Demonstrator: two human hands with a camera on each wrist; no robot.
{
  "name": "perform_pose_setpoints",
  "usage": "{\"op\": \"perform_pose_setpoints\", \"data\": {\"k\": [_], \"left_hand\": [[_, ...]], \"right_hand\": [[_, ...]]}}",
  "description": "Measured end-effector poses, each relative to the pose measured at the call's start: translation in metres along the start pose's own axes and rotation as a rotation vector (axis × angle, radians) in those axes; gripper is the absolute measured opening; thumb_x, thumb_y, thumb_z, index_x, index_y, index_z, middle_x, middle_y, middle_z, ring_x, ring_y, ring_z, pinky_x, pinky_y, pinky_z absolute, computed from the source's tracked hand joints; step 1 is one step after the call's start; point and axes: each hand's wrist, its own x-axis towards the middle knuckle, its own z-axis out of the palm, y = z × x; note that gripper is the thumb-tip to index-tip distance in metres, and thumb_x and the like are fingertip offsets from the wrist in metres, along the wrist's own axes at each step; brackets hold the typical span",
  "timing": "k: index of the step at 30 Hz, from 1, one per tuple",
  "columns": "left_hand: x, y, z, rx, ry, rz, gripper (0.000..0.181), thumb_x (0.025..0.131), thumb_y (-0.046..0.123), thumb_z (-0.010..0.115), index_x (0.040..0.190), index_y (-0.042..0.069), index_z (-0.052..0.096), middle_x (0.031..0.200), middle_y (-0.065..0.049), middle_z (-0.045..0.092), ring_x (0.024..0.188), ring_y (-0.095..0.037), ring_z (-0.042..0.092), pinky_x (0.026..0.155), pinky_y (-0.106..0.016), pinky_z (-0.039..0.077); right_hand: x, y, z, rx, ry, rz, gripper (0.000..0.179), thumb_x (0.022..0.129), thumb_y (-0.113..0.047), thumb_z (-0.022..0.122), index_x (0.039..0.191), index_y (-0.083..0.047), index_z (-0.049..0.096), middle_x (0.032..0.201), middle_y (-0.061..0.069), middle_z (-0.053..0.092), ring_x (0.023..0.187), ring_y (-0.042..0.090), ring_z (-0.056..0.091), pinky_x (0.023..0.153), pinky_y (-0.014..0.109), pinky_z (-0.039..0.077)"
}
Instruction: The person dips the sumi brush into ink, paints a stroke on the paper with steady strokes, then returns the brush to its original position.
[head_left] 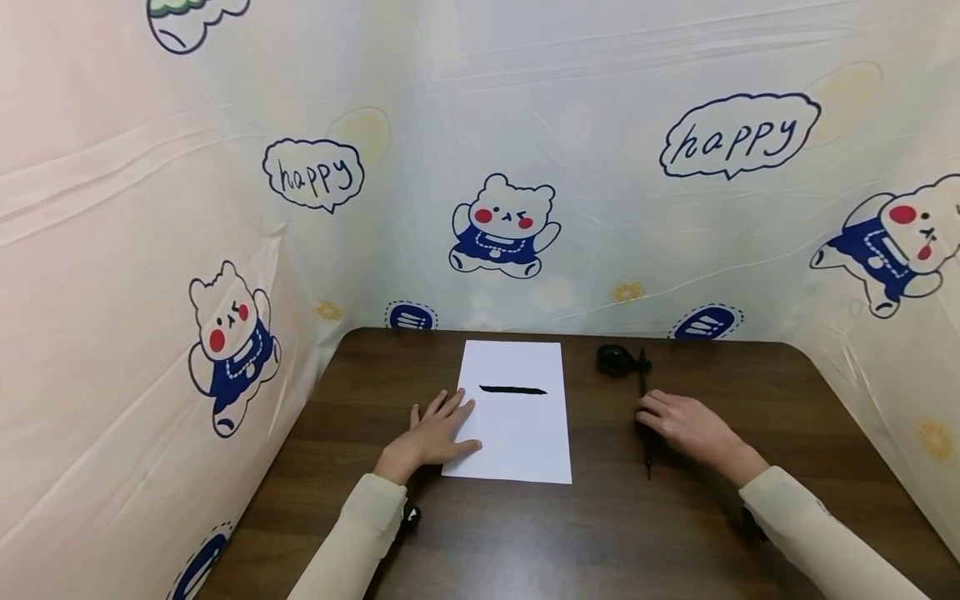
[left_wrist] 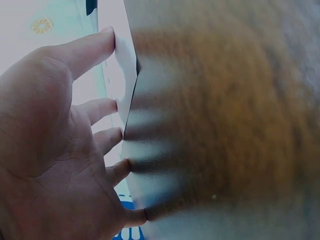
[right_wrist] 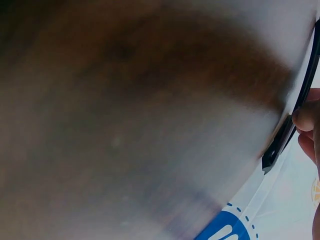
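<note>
A white sheet of paper (head_left: 517,442) lies on the table with one thick black stroke (head_left: 513,390) across its upper half. My left hand (head_left: 433,433) rests spread on the paper's left edge; the left wrist view shows the thumb (left_wrist: 90,54) and fingertips down on the paper and tabletop. To the right of the sheet lies a slender black writing brush (head_left: 648,467), its pointed end away from me. My right hand (head_left: 690,427) pinches it around the middle. In the right wrist view, the thumb (right_wrist: 305,116) meets the black brush (right_wrist: 306,82); most of this hand is cut off.
A dark, rounded object (head_left: 616,360), its kind unclear, sits beside the brush's far end. The brown wooden table (head_left: 510,542) is bordered at the back and sides by a printed cloth (head_left: 600,242) with bears and lettering.
</note>
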Motion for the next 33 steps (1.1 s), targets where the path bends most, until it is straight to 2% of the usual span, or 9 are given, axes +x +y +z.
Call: {"op": "perform_pose_setpoints", "data": {"k": [6, 16, 24, 29, 30, 32, 33], "left_hand": [[0.002, -0.005, 0.004, -0.016, 0.013, 0.018, 0.088, 0.099, 0.064, 0.062, 0.169, 0.018, 0.034, 0.18, -0.012, 0.018, 0.166, -0.045, 0.007, 0.118, -0.086, -0.001], [0.006, -0.014, 0.009, -0.024, 0.014, 0.033, 0.092, 0.097, 0.07, 0.062, 0.169, 0.021, 0.033, 0.181, -0.011, 0.015, 0.165, -0.046, 0.005, 0.117, -0.087, -0.003], [0.003, -0.002, 0.002, -0.029, -0.026, 0.02, 0.089, 0.1, 0.063, 0.061, 0.169, 0.017, 0.032, 0.18, -0.015, 0.013, 0.166, -0.046, 0.005, 0.12, -0.084, -0.002], [0.003, 0.0, -0.001, 0.018, -0.033, -0.001, 0.087, 0.101, 0.058, 0.062, 0.17, 0.017, 0.028, 0.181, -0.012, 0.011, 0.167, -0.042, 0.004, 0.123, -0.082, 0.0], [0.003, -0.001, 0.0, 0.018, -0.032, -0.005, 0.088, 0.101, 0.058, 0.062, 0.171, 0.017, 0.027, 0.181, -0.011, 0.011, 0.167, -0.042, 0.005, 0.123, -0.082, 0.001], [0.004, -0.003, 0.002, 0.028, -0.029, -0.01, 0.09, 0.101, 0.06, 0.061, 0.172, 0.018, 0.024, 0.181, -0.01, 0.01, 0.167, -0.041, 0.005, 0.123, -0.081, 0.003], [0.003, -0.004, 0.002, 0.028, -0.028, -0.012, 0.09, 0.101, 0.061, 0.06, 0.172, 0.019, 0.023, 0.181, -0.009, 0.01, 0.167, -0.04, 0.006, 0.123, -0.081, 0.003]], "right_hand": [[-0.001, 0.0, 0.0, 0.005, 0.017, 0.013, 0.046, 0.07, 0.002, 0.096, 0.112, -0.006, 0.078, 0.114, 0.013, 0.073, 0.101, 0.025, 0.069, 0.079, 0.039, 0.065], [0.002, 0.0, -0.003, 0.006, 0.045, 0.032, 0.042, 0.072, 0.004, 0.094, 0.11, -0.006, 0.078, 0.111, 0.01, 0.073, 0.099, 0.024, 0.067, 0.081, 0.039, 0.063], [0.0, -0.002, -0.019, 0.039, 0.099, 0.102, 0.04, 0.07, 0.001, 0.094, 0.107, -0.005, 0.079, 0.108, 0.012, 0.075, 0.097, 0.026, 0.07, 0.081, 0.042, 0.064], [-0.002, -0.001, -0.03, 0.044, 0.161, 0.178, 0.035, 0.072, -0.003, 0.091, 0.105, -0.005, 0.079, 0.105, 0.012, 0.075, 0.095, 0.026, 0.071, 0.079, 0.043, 0.064], [-0.003, -0.001, -0.033, 0.044, 0.174, 0.192, 0.033, 0.073, -0.004, 0.089, 0.105, -0.005, 0.079, 0.105, 0.012, 0.075, 0.095, 0.027, 0.071, 0.078, 0.043, 0.064], [-0.005, -0.001, -0.037, 0.047, 0.205, 0.224, 0.016, 0.091, -0.012, 0.078, 0.105, -0.004, 0.079, 0.103, 0.011, 0.075, 0.094, 0.027, 0.071, 0.076, 0.043, 0.063], [-0.005, -0.001, -0.04, 0.048, 0.227, 0.238, 0.017, 0.099, -0.017, 0.07, 0.105, -0.004, 0.079, 0.103, 0.011, 0.075, 0.093, 0.026, 0.071, 0.074, 0.043, 0.063]]}}
